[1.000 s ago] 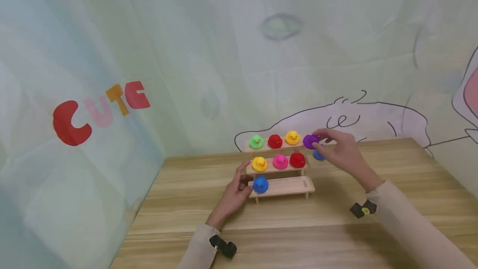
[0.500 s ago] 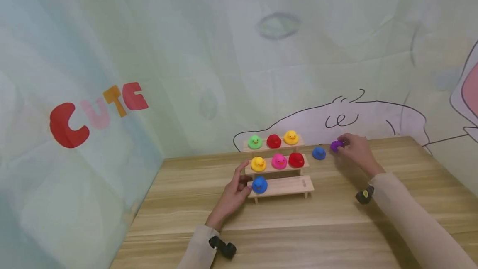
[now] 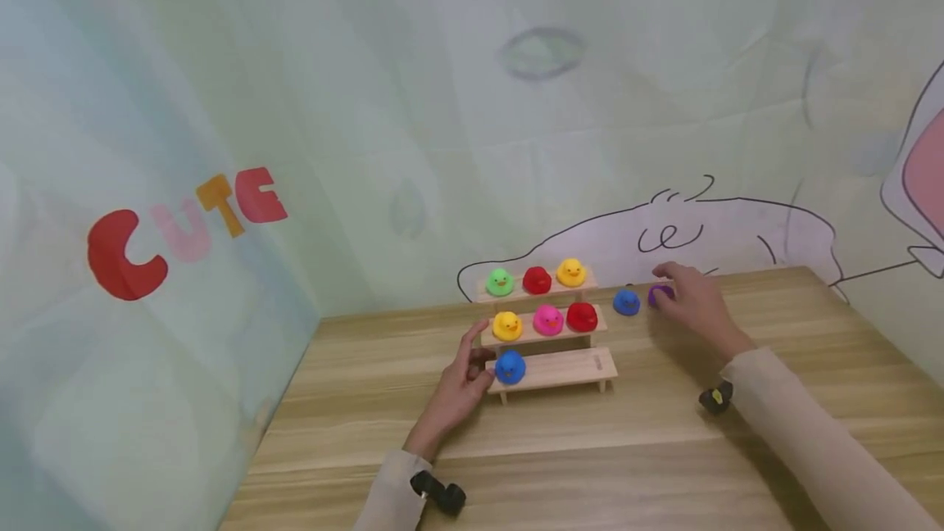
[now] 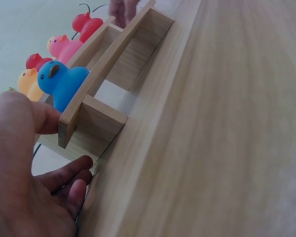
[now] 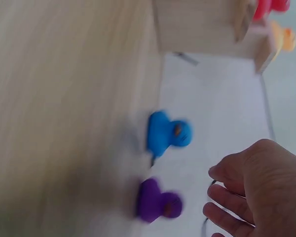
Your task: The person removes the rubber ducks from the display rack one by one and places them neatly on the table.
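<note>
A three-tier wooden stand (image 3: pixel 560 367) holds toy ducks. My left hand (image 3: pixel 456 396) is at its left end; in the left wrist view the thumb touches the lowest shelf's end beside a blue duck (image 4: pixel 61 84), while several other fingers hang below, apart from the wood. On the table right of the stand are another blue duck (image 3: pixel 627 302) and a purple duck (image 3: pixel 660 295). My right hand (image 3: pixel 693 301) hovers by the purple duck, partly covering it in the head view. The right wrist view shows a gap between the fingers and the purple duck (image 5: pixel 155 201).
Green (image 3: pixel 500 283), red (image 3: pixel 537 280) and yellow (image 3: pixel 571 272) ducks sit on the top shelf. Yellow (image 3: pixel 507 325), pink (image 3: pixel 548 319) and red (image 3: pixel 582 317) ducks sit on the middle one. A printed backdrop (image 3: pixel 413 146) rises behind the wooden table (image 3: pixel 590 474).
My right hand has carried the purple duck from the top shelf's right end to the table beside the blue duck, then let go. The left hand has kept its place at the stand.
</note>
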`<state>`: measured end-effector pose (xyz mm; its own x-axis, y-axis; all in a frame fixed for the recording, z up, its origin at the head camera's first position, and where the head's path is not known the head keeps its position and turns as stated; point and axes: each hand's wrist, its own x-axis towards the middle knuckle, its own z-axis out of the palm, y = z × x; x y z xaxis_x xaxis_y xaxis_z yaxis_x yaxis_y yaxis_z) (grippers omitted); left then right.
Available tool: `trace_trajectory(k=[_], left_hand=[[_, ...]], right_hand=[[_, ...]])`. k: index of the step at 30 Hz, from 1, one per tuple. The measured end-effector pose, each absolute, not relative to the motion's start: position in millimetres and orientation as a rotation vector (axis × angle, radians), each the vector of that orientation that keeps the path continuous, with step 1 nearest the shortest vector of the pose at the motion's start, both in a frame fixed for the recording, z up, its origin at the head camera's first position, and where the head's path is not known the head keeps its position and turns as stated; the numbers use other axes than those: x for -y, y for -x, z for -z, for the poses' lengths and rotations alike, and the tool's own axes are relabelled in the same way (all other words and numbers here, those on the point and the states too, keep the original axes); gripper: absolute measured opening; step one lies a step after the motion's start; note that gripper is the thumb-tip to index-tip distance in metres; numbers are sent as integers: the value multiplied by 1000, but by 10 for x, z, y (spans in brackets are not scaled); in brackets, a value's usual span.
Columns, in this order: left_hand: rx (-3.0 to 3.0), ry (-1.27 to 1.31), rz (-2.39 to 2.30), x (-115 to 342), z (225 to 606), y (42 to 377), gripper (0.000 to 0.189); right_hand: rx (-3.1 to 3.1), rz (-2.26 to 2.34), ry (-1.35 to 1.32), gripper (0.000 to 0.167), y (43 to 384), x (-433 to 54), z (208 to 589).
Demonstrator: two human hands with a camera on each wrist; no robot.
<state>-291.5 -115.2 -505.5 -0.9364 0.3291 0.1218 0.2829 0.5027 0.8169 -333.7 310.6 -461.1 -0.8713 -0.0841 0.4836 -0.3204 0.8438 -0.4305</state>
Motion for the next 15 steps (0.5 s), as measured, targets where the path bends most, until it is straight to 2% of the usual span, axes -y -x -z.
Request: trace_trajectory(k=[7, 15], left_hand=[[-2686, -540, -1423, 1158, 5042, 2919, 80], [-2683, -539, -1427, 1152, 5056, 2907, 80]], right_hand=[[2300, -721, -468, 27, 3156, -2525, 4333], [2197, -800, -748, 28, 2837, -1865, 4251]])
